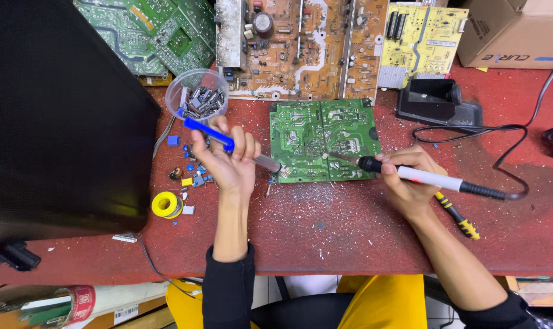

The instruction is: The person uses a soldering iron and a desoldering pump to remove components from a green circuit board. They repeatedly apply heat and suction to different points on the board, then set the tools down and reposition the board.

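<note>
1. The green circuit board (325, 140) lies flat just above the middle of the frame on the red worktable (349, 225). Its solder side is up: pale traces, rows of silvery joints and a dark round spot near its right edge. Its near edge is rimmed with pale crumbs and dust.
2. The right hand (410, 176), right of centre, is clamped round a soldering iron (428, 178) with a black grip and a white barrel. The iron's thin metal tip reaches left onto the lower middle of the board.
3. The left hand (227, 161), left of centre, is closed round a desoldering pump (227, 141) with a blue plunger end and a clear barrel. Its nozzle sits at the board's lower left corner; I cannot tell whether it touches.
4. Behind the left hand, in the upper left, a clear plastic cup (197, 94) holds dark capacitors.
5. Small blue parts (191, 170) and a yellow solder spool (165, 204) lie left of the left hand.
6. A black iron stand (438, 100) sits at the upper right, its cable looping across the table.
7. A yellow-and-black tool (459, 219) lies under the right wrist.
8. Brown, green and yellow boards (301, 42) line the top of the frame.
</note>
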